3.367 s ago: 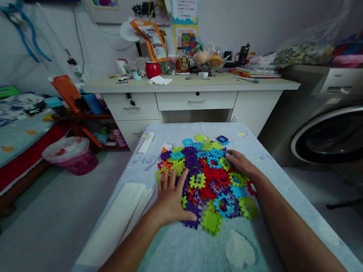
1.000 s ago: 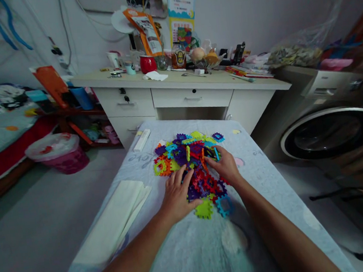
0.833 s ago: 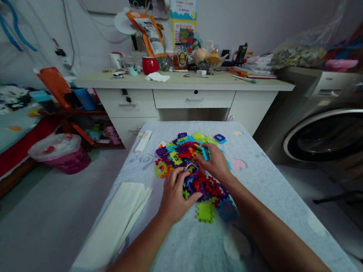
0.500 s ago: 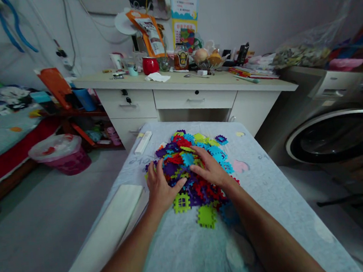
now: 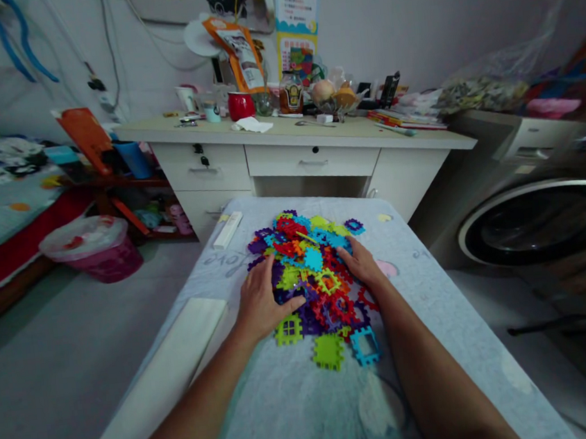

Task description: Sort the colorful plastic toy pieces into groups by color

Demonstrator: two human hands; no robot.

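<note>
A heap of colourful plastic interlocking building tiles (image 5: 325, 279) lies on the cloth-covered table (image 5: 303, 414). My left hand (image 5: 262, 299) rests against the heap's left side, thumb and fingers spread, holding nothing visible. At the right side, my right hand (image 5: 359, 263) touches the pile near blue pieces, its thumb apart from the fingers; some fingertips are hidden. Along the near edge lie a green window tile (image 5: 288, 329), a solid green tile (image 5: 329, 352) and a blue frame tile (image 5: 365, 346). A light blue piece (image 5: 312, 259) sits on top between my hands.
A long white folded item (image 5: 167, 369) lies along the table's left edge, with a white remote-like object (image 5: 228, 230) farther back. Beyond stands a cluttered white desk (image 5: 312, 158). A washing machine (image 5: 534, 173) is on the right and a pink bin (image 5: 97, 250) on the left.
My right hand has moved right, from the top of the heap to its right side, uncovering pieces in the middle. My left hand has shifted slightly toward me. The blue frame tile now shows clearly.
</note>
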